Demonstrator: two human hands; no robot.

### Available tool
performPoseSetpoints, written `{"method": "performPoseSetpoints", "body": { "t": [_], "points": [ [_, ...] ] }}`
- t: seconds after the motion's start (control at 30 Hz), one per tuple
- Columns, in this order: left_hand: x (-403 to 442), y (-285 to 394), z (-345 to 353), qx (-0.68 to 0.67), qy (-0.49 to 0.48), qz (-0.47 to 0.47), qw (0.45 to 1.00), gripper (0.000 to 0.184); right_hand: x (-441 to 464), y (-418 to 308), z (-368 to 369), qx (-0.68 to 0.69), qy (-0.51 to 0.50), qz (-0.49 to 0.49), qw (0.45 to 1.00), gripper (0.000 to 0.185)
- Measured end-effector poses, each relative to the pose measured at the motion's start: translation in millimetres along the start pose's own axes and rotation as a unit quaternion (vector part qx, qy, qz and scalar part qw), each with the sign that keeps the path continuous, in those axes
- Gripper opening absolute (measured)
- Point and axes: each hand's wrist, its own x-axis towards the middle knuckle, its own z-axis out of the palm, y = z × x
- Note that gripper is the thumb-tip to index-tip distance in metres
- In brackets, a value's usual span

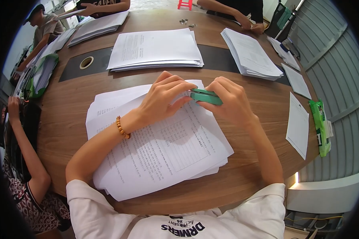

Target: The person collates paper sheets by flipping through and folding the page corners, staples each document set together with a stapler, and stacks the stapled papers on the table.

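Note:
A green stapler is held by my right hand, with the fingers wrapped round its body. Its jaw end meets the top corner of a printed sheet, which lies tilted over a loose pile of papers. My left hand pinches that corner between thumb and fingers, right beside the stapler's tip. Beads circle my left wrist. Both forearms rest over the table, the left one across the papers.
Paper stacks stand on the wooden table at centre, right and back left. A tape roll lies left, a green packet at the right edge. Co-workers' arms show at the left and far side.

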Motion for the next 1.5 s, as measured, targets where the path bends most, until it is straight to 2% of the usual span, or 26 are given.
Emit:
{"method": "performPoseSetpoints", "body": {
  "t": [0.07, 0.13, 0.23, 0.3, 0.33, 0.4, 0.53, 0.6, 0.63, 0.67, 0.7, 0.73, 0.77, 0.8, 0.83, 0.93, 0.97, 1.0, 1.07, 1.1, 1.17, 1.23, 1.33, 1.4, 1.43, 1.5],
  "points": [
    [0.0, -2.5, -1.5, 0.011, 0.017, 0.028, 0.999, 0.031, -5.1, 4.8, 4.5, 0.018, -0.022, 0.015, 0.999, 0.031],
    [1.1, 1.9, -8.9, 0.055, -0.079, 0.004, 0.995, 0.035, -9.0, 5.5, 0.6, 0.037, -0.049, 0.036, 0.997, 0.033],
    [2.2, -1.6, -4.5, 0.032, -0.047, -0.089, 0.994, 0.037, -11.2, 10.9, -11.4, 0.060, -0.002, 0.089, 0.994, 0.035],
    [1.0, -2.6, -1.7, 0.023, -0.037, -0.095, 0.995, 0.038, -18.6, 23.5, -19.6, 0.078, -0.010, 0.190, 0.979, 0.039],
    [0.5, -3.4, -1.0, 0.015, -0.026, -0.102, 0.994, 0.038, -23.3, 30.3, -21.9, 0.078, -0.010, 0.189, 0.979, 0.039],
    [0.6, -4.3, -1.0, 0.005, -0.016, -0.102, 0.995, 0.034, -36.5, 46.3, -21.6, -0.039, -0.126, 0.286, 0.949, 0.042],
    [1.5, -9.0, -3.0, -0.008, -0.026, -0.112, 0.993, 0.021, -67.8, 66.6, -3.5, -0.063, -0.140, 0.242, 0.958, 0.046],
    [4.7, -7.9, -4.8, -0.018, 0.009, -0.124, 0.992, 0.016, -70.5, 64.1, 0.4, -0.101, -0.035, 0.170, 0.980, 0.048],
    [6.9, -5.9, -6.6, -0.030, 0.044, -0.136, 0.989, 0.012, -64.0, 53.8, -4.6, -0.100, -0.035, 0.169, 0.980, 0.048],
    [9.3, -6.9, -9.3, -0.029, 0.046, -0.137, 0.989, 0.012, -55.7, 43.2, -12.8, 0.086, -0.039, 0.271, 0.958, 0.056],
    [13.9, -7.4, -15.3, -0.094, 0.094, -0.188, 0.973, 0.011, -47.8, 33.2, -18.3, 0.269, -0.041, 0.360, 0.892, 0.064],
    [17.3, -8.1, -22.7, -0.158, 0.142, -0.237, 0.948, 0.010, -45.4, 27.4, -18.7, 0.270, -0.042, 0.356, 0.894, 0.064],
    [18.6, -9.9, -35.2, -0.192, 0.152, -0.275, 0.930, 0.011, -44.4, 21.6, -17.9, 0.469, -0.043, 0.311, 0.826, 0.075],
    [19.2, -17.7, -44.9, -0.219, 0.184, -0.283, 0.915, 0.014, -43.8, 14.8, -16.2, 0.646, -0.043, 0.253, 0.719, 0.086],
    [22.8, -18.6, -53.8, -0.231, 0.231, -0.278, 0.903, 0.015, -43.2, 5.3, -13.7, 0.641, -0.037, 0.268, 0.718, 0.102],
    [29.4, -24.3, -79.4, -0.250, 0.317, -0.290, 0.867, 0.018, -29.9, -30.9, -10.2, 0.649, -0.039, 0.245, 0.719, 0.105],
    [29.6, -27.4, -85.5, -0.259, 0.354, -0.305, 0.845, 0.020, -31.0, -32.4, -1.7, 0.727, 0.007, 0.214, 0.652, 0.092],
    [28.5, -29.4, -89.2, -0.258, 0.358, -0.306, 0.844, 0.020, -22.4, -40.4, -0.6, 0.727, 0.003, 0.213, 0.652, 0.092],
    [25.9, -32.9, -95.3, -0.257, 0.379, -0.300, 0.837, 0.024, -3.9, -57.9, -4.1, 0.650, 0.041, 0.269, 0.709, 0.064],
    [24.6, -35.5, -99.5, -0.257, 0.381, -0.301, 0.835, 0.024, 0.1, -55.7, -2.6, 0.649, 0.039, 0.269, 0.710, 0.064],
    [20.2, -44.2, -109.3, -0.365, 0.396, -0.296, 0.789, 0.026, 12.8, -44.0, -0.9, 0.528, 0.092, 0.385, 0.752, 0.038],
    [2.6, -75.6, -128.9, -0.303, 0.385, -0.303, 0.817, 0.025, 27.5, -19.8, -14.9, 0.495, 0.158, 0.347, 0.780, 0.027],
    [-69.1, -159.7, -145.8, -0.047, 0.361, -0.351, 0.863, 0.022, 59.1, 33.0, -54.7, 0.400, 0.198, 0.298, 0.844, 0.026],
    [-115.6, -185.2, -136.5, -0.030, 0.393, -0.448, 0.802, 0.020, 86.1, 57.7, -75.4, 0.351, 0.236, 0.277, 0.863, 0.024],
    [-121.2, -184.9, -136.2, -0.028, 0.396, -0.449, 0.800, 0.020, 102.5, 56.1, -76.3, 0.353, 0.233, 0.275, 0.863, 0.024],
    [-127.7, -186.0, -138.8, -0.080, 0.404, -0.464, 0.784, 0.020, 134.6, 55.2, -72.8, 0.088, 0.254, 0.179, 0.946, 0.023]
  ]
}}
